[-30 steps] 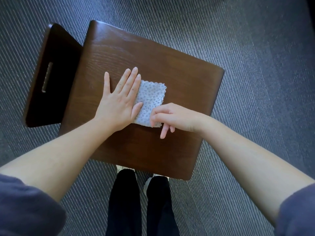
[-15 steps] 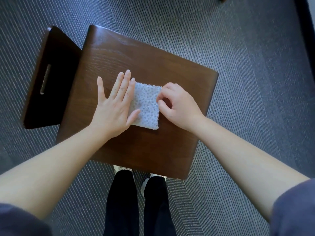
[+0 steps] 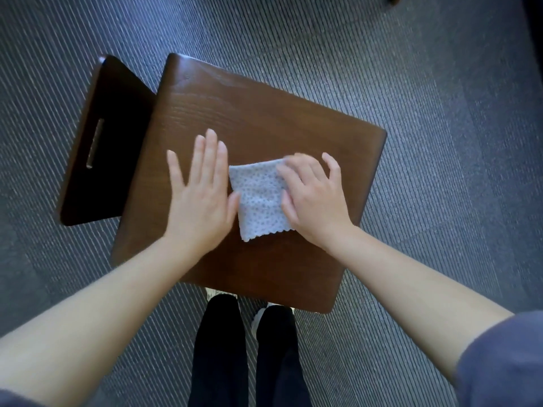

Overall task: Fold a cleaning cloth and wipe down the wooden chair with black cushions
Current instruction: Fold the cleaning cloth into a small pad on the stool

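Note:
A small white dotted cleaning cloth (image 3: 258, 198) with a scalloped edge lies folded on the brown wooden chair seat (image 3: 264, 118). My left hand (image 3: 199, 195) lies flat on the seat just left of the cloth, its thumb touching the cloth's left edge. My right hand (image 3: 314, 198) rests on the cloth's right half with spread, slightly bent fingers pressing it down. The chair's dark backrest (image 3: 97, 142) with a slot stands to the left.
Grey striped carpet (image 3: 440, 113) surrounds the chair. My legs in black trousers (image 3: 246, 348) and white shoes stand right at the seat's near edge. A dark object sits at the top right corner.
My right hand folded the cloth's right part over and now presses flat on it. My left hand slid off the cloth to its left side. The cloth is narrower.

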`<state>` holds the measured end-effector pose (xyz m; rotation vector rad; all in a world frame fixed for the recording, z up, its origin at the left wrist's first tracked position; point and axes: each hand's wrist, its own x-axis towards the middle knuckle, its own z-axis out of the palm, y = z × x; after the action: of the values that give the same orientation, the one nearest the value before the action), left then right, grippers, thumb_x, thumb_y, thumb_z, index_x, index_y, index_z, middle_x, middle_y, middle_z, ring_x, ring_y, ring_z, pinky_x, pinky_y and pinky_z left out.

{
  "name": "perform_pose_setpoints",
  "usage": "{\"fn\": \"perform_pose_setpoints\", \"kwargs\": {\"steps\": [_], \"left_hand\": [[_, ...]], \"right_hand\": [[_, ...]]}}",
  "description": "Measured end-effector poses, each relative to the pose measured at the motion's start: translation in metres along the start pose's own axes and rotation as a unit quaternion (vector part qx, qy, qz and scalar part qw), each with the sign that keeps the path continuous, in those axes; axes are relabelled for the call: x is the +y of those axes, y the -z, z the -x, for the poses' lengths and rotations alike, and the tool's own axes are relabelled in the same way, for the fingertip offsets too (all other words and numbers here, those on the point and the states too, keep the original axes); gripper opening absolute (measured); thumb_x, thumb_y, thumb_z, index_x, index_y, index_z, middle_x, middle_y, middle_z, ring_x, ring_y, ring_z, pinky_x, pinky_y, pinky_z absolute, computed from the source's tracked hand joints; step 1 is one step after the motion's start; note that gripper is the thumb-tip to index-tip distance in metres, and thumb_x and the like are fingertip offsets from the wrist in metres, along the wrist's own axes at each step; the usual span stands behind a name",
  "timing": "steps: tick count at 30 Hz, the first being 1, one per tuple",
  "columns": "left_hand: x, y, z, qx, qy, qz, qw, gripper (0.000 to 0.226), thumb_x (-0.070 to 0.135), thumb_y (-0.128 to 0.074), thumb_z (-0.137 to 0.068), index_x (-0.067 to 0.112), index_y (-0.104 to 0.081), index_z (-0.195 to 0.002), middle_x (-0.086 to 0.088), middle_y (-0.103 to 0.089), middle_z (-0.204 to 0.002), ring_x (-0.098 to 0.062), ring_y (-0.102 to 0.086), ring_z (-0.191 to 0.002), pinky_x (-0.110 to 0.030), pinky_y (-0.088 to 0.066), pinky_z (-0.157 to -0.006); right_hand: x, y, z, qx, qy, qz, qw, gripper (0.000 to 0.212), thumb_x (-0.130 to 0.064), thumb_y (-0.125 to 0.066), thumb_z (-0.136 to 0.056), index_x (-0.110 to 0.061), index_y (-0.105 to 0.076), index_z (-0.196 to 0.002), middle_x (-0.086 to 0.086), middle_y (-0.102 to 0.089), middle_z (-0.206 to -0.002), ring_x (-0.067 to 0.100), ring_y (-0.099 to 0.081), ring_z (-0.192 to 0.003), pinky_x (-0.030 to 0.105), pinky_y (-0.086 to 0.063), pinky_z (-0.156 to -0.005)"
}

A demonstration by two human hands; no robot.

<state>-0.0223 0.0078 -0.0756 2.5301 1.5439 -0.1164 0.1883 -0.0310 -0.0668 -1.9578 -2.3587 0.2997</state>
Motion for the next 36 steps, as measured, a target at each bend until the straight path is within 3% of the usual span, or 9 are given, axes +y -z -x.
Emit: {"fn": "perform_pose_setpoints", "kwargs": {"steps": [2,4,6,16,23,27,30,33,36], "left_hand": [[0.019,-0.012,0.012,-0.021,-0.024,0.021,0.999,0.073,0.043,-0.025,-0.099,0.000,-0.003,-0.154,-0.019,0.002,-0.163,-0.031,0.003,-0.151,-0.062,0.002,-0.118],[0.029,-0.026,0.017,-0.029,-0.017,0.027,0.999,0.073,0.044,-0.023,-0.100,0.002,-0.001,-0.155,-0.018,0.001,-0.163,-0.030,0.002,-0.151,-0.062,-0.001,-0.118],[0.029,-0.034,0.014,-0.028,-0.006,0.029,0.999,0.073,0.046,-0.021,-0.101,0.002,-0.001,-0.155,-0.017,0.002,-0.163,-0.029,0.002,-0.151,-0.061,0.000,-0.118],[0.016,-0.024,0.000,-0.029,-0.085,-0.009,0.996,0.074,0.047,-0.020,-0.100,0.003,0.001,-0.155,-0.015,0.007,-0.163,-0.026,0.006,-0.151,-0.057,0.004,-0.119],[0.016,-0.024,-0.004,-0.058,-0.094,-0.034,0.993,0.076,0.054,-0.014,-0.100,0.005,0.001,-0.155,-0.014,0.008,-0.163,-0.026,0.008,-0.151,-0.058,0.001,-0.119],[0.019,-0.021,-0.001,-0.079,-0.147,-0.046,0.985,0.075,0.055,-0.014,-0.100,0.004,-0.002,-0.154,-0.014,0.006,-0.163,-0.027,0.008,-0.151,-0.058,0.002,-0.119],[0.012,-0.020,-0.009,-0.108,-0.171,-0.075,0.977,0.077,0.058,-0.009,-0.099,0.006,0.001,-0.155,-0.014,0.011,-0.163,-0.027,0.011,-0.151,-0.060,0.003,-0.118],[-0.002,-0.012,-0.022,-0.124,-0.190,-0.095,0.969,0.081,0.062,-0.006,-0.096,0.007,0.003,-0.155,-0.013,0.011,-0.163,-0.027,0.010,-0.151,-0.061,0.002,-0.118],[-0.012,0.001,-0.030,-0.118,-0.156,-0.055,0.979,0.083,0.064,-0.019,-0.097,0.006,-0.006,-0.156,-0.012,0.000,-0.164,-0.025,0.001,-0.152,-0.061,-0.004,-0.118]], "right_hand": [[-0.006,-0.009,-0.005,-0.053,-0.025,0.024,0.998,0.058,-0.032,-0.037,-0.096,-0.006,-0.035,-0.148,0.012,-0.029,-0.157,0.027,-0.023,-0.147,0.060,-0.016,-0.116],[-0.009,-0.020,-0.006,-0.090,-0.034,0.042,0.994,0.065,-0.038,-0.027,-0.099,-0.005,-0.018,-0.154,0.013,-0.011,-0.162,0.026,-0.007,-0.151,0.062,-0.011,-0.116],[-0.009,-0.031,-0.003,-0.104,-0.037,0.040,0.993,0.066,-0.040,-0.025,-0.100,-0.005,-0.012,-0.154,0.012,-0.006,-0.163,0.025,-0.004,-0.151,0.063,-0.010,-0.116],[-0.011,-0.036,-0.002,-0.083,-0.069,0.037,0.994,0.068,-0.042,-0.023,-0.099,-0.005,-0.010,-0.154,0.013,-0.006,-0.163,0.026,-0.003,-0.151,0.063,-0.007,-0.117],[-0.010,-0.030,-0.001,-0.084,-0.062,0.046,0.993,0.069,-0.044,-0.027,-0.100,-0.005,-0.011,-0.154,0.013,-0.006,-0.163,0.026,-0.003,-0.151,0.062,-0.006,-0.117],[-0.005,-0.030,0.005,-0.102,-0.033,0.051,0.993,0.068,-0.043,-0.025,-0.100,-0.006,-0.010,-0.155,0.011,-0.005,-0.163,0.024,-0.004,-0.151,0.063,-0.009,-0.116],[-0.003,-0.033,0.010,-0.109,-0.058,0.043,0.991,0.068,-0.044,-0.026,-0.100,-0.007,-0.011,-0.155,0.010,-0.006,-0.163,0.024,-0.005,-0.151,0.063,-0.008,-0.117],[-0.006,-0.025,0.016,-0.102,-0.078,0.037,0.991,0.068,-0.044,-0.029,-0.100,-0.006,-0.016,-0.154,0.010,-0.011,-0.163,0.023,-0.009,-0.150,0.062,-0.008,-0.117],[-0.007,-0.014,0.022,-0.064,-0.126,0.013,0.990,0.066,-0.041,-0.043,-0.097,-0.008,-0.027,-0.152,0.007,-0.032,-0.156,0.022,-0.029,-0.144,0.060,-0.012,-0.117]]}}
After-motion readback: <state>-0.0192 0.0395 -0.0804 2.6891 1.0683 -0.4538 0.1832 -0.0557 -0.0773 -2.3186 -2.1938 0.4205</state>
